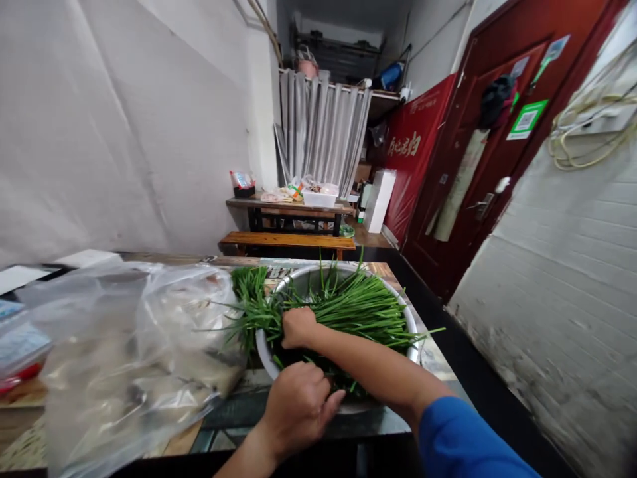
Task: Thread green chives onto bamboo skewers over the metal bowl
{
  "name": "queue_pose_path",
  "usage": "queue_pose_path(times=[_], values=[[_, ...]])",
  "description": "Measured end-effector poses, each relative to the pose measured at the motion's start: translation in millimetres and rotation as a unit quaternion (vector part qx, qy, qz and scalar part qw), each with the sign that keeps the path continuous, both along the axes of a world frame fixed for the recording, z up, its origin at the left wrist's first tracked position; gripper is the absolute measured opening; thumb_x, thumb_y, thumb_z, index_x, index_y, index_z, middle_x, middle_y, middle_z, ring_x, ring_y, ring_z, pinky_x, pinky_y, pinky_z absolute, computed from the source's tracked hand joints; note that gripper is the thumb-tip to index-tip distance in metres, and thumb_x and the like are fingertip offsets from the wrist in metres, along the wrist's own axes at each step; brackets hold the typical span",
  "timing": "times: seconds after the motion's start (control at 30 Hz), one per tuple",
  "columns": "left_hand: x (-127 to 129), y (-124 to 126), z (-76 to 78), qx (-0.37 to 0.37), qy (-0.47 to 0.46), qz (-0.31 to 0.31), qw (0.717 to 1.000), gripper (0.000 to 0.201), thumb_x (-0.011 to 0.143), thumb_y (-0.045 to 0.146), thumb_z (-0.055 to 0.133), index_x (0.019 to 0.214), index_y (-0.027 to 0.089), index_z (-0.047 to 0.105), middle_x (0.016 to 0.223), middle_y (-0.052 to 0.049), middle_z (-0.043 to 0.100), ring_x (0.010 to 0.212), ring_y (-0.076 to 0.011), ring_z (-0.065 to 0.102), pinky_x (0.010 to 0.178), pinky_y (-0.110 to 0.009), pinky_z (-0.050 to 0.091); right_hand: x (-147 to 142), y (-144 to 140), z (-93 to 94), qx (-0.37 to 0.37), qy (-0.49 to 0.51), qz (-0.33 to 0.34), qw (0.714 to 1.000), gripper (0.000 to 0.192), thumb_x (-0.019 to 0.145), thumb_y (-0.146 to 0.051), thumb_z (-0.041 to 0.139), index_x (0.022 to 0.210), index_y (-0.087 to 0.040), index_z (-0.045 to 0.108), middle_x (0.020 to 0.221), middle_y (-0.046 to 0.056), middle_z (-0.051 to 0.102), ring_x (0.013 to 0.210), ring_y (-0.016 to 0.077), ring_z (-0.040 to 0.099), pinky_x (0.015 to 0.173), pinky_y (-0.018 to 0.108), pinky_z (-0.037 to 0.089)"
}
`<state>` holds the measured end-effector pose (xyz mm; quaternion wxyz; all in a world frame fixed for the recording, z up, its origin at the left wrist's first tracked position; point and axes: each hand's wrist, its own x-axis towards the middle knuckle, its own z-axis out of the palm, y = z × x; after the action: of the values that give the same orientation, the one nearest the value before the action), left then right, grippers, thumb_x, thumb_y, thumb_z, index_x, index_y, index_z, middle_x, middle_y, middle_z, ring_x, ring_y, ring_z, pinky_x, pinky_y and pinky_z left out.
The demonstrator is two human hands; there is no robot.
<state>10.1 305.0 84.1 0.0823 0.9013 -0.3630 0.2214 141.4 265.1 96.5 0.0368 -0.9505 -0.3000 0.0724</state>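
Note:
A large metal basin (411, 325) stands on the near table, heaped with long green chives (358, 302). My right hand (297, 326), its arm reaching in from the right in a blue sleeve, is closed round a bunch of chives at the basin's left side. Leafy ends stick out to the left of that fist, over the rim. In front of the near rim is my left hand (298, 401), back up, with curled fingers and the thumb pointing right. What those fingers hold, if anything, is hidden. More chives (251, 282) lie on the table just left of the basin.
A big clear plastic bag (134, 352) with pale contents fills the table's left side. Beyond stand a wooden bench (288, 241) and a second table carrying a white tub (320, 196). A red door (468, 159) and a white brick wall (557, 279) are on the right.

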Motion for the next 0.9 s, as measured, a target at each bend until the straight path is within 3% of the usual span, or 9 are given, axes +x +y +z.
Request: queue_pose_path(times=[0.13, 0.3, 0.4, 0.53, 0.6, 0.67, 0.73, 0.8, 0.9], values=[[-1, 0, 5.5, 0.046, 0.026, -0.037, 0.998, 0.052, 0.074, 0.063, 0.041, 0.060, 0.015, 0.057, 0.060, -0.007, 0.056, 0.058, -0.0179, 0.051, 0.054, -0.029, 0.034, -6, -9, 2.8, 0.027, -0.038, 0.011, 0.999, 0.065, 0.061, -0.043, 0.069, 0.111, -0.006, 0.051, 0.109, 0.021, 0.059, 0.103, 0.0329, 0.054, 0.092, 0.048, 0.034], [-7, -10, 18.9, 0.100, 0.084, 0.022, 0.991, 0.049, 0.078, 0.056, 0.039, 0.066, 0.014, 0.060, 0.065, -0.009, 0.059, 0.065, -0.0202, 0.055, 0.059, -0.030, 0.038, -12, -11, 7.3, 0.034, 0.000, 0.047, 0.998, 0.063, 0.061, -0.042, 0.066, 0.111, -0.006, 0.052, 0.104, 0.022, 0.063, 0.097, 0.0335, 0.059, 0.084, 0.049, 0.041], [-11, -14, 29.5, 0.123, 0.124, 0.027, 0.984, 0.050, 0.078, 0.058, 0.038, 0.076, 0.015, 0.062, 0.071, -0.009, 0.061, 0.070, -0.0215, 0.056, 0.063, -0.031, 0.040, -17, -18, 33.1, 0.046, 0.020, 0.076, 0.996, 0.065, 0.055, -0.042, 0.071, 0.108, -0.007, 0.055, 0.105, 0.022, 0.063, 0.098, 0.0349, 0.058, 0.088, 0.052, 0.037], [-12, -13, 34.8, 0.121, 0.131, 0.013, 0.984, 0.042, 0.081, 0.050, 0.039, 0.101, 0.019, 0.061, 0.084, -0.008, 0.064, 0.079, -0.0218, 0.058, 0.069, -0.032, 0.043, -45, -96, 89.7, 0.117, -0.017, 0.098, 0.988, 0.084, 0.053, -0.049, 0.071, 0.124, -0.015, 0.044, 0.127, 0.017, 0.049, 0.111, 0.0341, 0.048, 0.092, 0.049, 0.035], [-10, -11, 31.5, 0.118, 0.111, 0.015, 0.987, 0.039, 0.082, 0.046, 0.041, 0.104, 0.020, 0.060, 0.084, -0.007, 0.065, 0.078, -0.0209, 0.059, 0.070, -0.032, 0.044, -69, -168, 102.0, 0.303, -0.107, 0.098, 0.942, 0.064, 0.068, -0.044, 0.062, 0.125, -0.021, 0.044, 0.129, 0.010, 0.048, 0.112, 0.0264, 0.048, 0.088, 0.038, 0.041], [-8, -11, 26.8, 0.113, 0.082, 0.010, 0.990, 0.038, 0.081, 0.046, 0.043, 0.102, 0.020, 0.061, 0.082, -0.007, 0.066, 0.073, -0.0199, 0.060, 0.067, -0.030, 0.046, -94, -242, 89.2, 0.445, -0.170, -0.055, 0.877, 0.038, 0.082, -0.037, 0.049, 0.117, -0.022, 0.051, 0.112, 0.007, 0.060, 0.097, 0.0211, 0.057, 0.079, 0.033, 0.046], [-5, -11, 23.2, 0.101, 0.045, -0.005, 0.994, 0.038, 0.080, 0.046, 0.045, 0.101, 0.020, 0.062, 0.082, -0.006, 0.067, 0.072, -0.0193, 0.061, 0.065, -0.029, 0.047, -113, -297, 52.5, 0.488, -0.213, -0.242, 0.811, 0.032, 0.086, -0.036, 0.039, 0.097, -0.016, 0.061, 0.089, 0.008, 0.066, 0.078, 0.0199, 0.062, 0.065, 0.029, 0.047], [-3, -14, 21.9, 0.089, 0.009, -0.015, 0.996, 0.036, 0.079, 0.046, 0.047, 0.099, 0.022, 0.064, 0.083, -0.005, 0.068, 0.073, -0.0190, 0.063, 0.066, -0.028, 0.048, -121, -321, 4.5, 0.411, -0.132, -0.353, 0.830, 0.036, 0.086, -0.035, 0.036, 0.085, -0.014, 0.065, 0.076, 0.008, 0.067, 0.069, 0.0196, 0.062, 0.058, 0.027, 0.046], [-1, -19, 23.5, 0.085, -0.019, -0.019, 0.996, 0.034, 0.078, 0.046, 0.048, 0.096, 0.023, 0.065, 0.084, -0.004, 0.069, 0.073, -0.0189, 0.064, 0.066, -0.028, 0.050, -110, -310, -53.5, 0.359, -0.065, -0.364, 0.857, 0.031, 0.081, -0.033, 0.046, 0.064, -0.016, 0.067, 0.062, 0.005, 0.067, 0.060, 0.0186, 0.061, 0.055, 0.024, 0.042]])
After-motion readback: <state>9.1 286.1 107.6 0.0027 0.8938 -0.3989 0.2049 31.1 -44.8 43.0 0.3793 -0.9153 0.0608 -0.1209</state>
